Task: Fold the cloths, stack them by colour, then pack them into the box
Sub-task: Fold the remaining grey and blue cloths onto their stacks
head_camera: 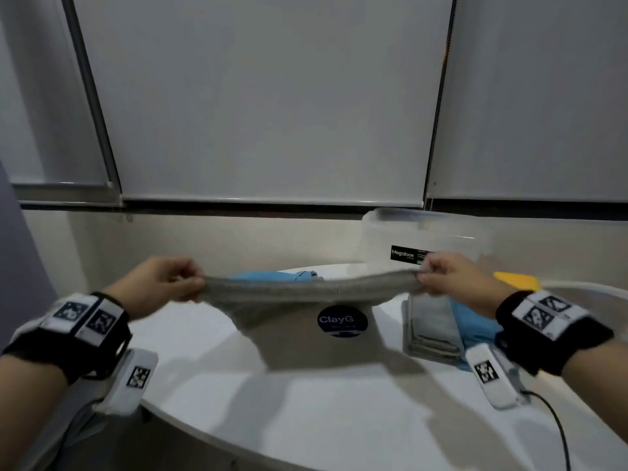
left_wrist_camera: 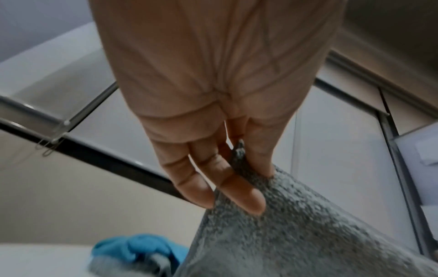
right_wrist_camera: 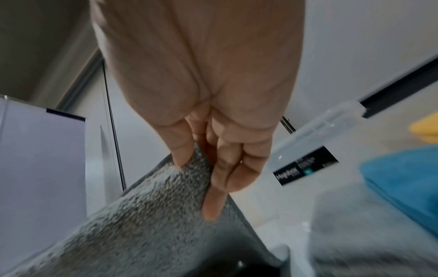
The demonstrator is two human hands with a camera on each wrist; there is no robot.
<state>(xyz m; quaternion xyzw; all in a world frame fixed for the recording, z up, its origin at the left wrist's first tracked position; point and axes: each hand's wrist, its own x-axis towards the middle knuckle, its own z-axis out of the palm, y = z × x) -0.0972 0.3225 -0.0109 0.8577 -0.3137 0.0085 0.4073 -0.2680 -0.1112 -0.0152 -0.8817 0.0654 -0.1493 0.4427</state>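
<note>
A grey cloth (head_camera: pixel 306 294) hangs stretched in the air above the white table (head_camera: pixel 306 419). My left hand (head_camera: pixel 190 283) pinches its left top corner and my right hand (head_camera: pixel 428 278) pinches its right top corner. In the left wrist view the left hand (left_wrist_camera: pixel 246 180) nips the grey cloth (left_wrist_camera: pixel 296 234) between thumb and fingers. The right hand (right_wrist_camera: pixel 201 168) does the same with the grey cloth (right_wrist_camera: pixel 154 224) in the right wrist view. A clear plastic box (head_camera: pixel 441 239) stands at the back right. Folded grey cloths (head_camera: pixel 431 328) and folded blue cloths (head_camera: pixel 475 324) lie stacked at the right.
Unfolded blue cloth (head_camera: pixel 272 277) lies behind the held cloth, blue cloth (left_wrist_camera: pixel 140 249) also showing in the left wrist view. Something yellow (head_camera: pixel 516 280) sits at the far right. A round dark sticker (head_camera: pixel 341 321) marks the table. Window blinds (head_camera: pixel 272 96) close off the back.
</note>
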